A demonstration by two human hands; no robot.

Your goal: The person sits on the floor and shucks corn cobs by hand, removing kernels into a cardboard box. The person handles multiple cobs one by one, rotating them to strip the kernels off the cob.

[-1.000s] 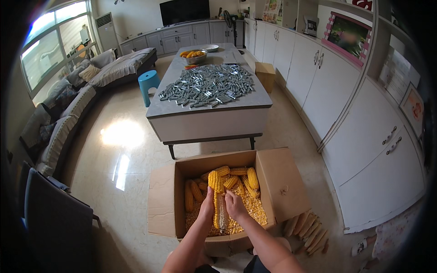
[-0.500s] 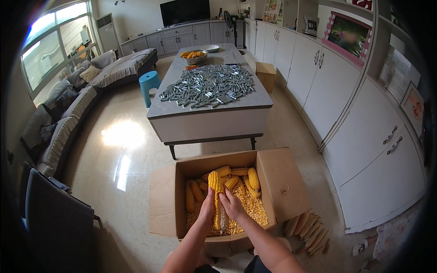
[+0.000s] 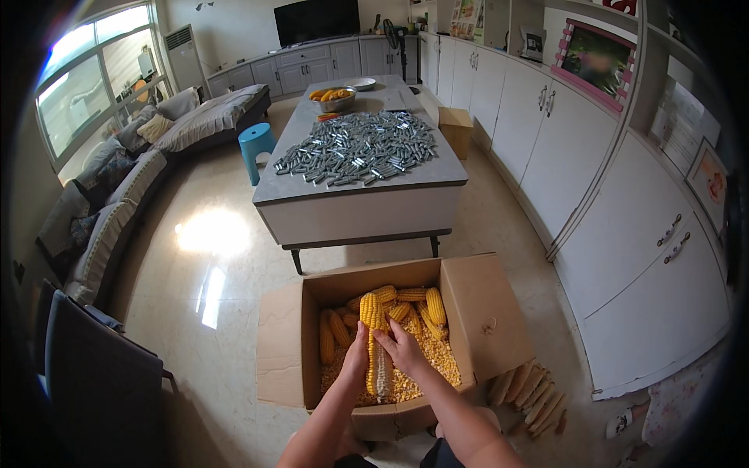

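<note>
A blue stool [image 3: 256,144] stands in the upper left of the frame. In the lower middle, over a big brown box [image 3: 367,278], the left hand [image 3: 356,359] wraps around a yellow corn ear [image 3: 371,312], partly bare. The right hand [image 3: 402,351] grips its right side, thumb on it. Cobs [image 3: 537,396] lie lower right.
</note>
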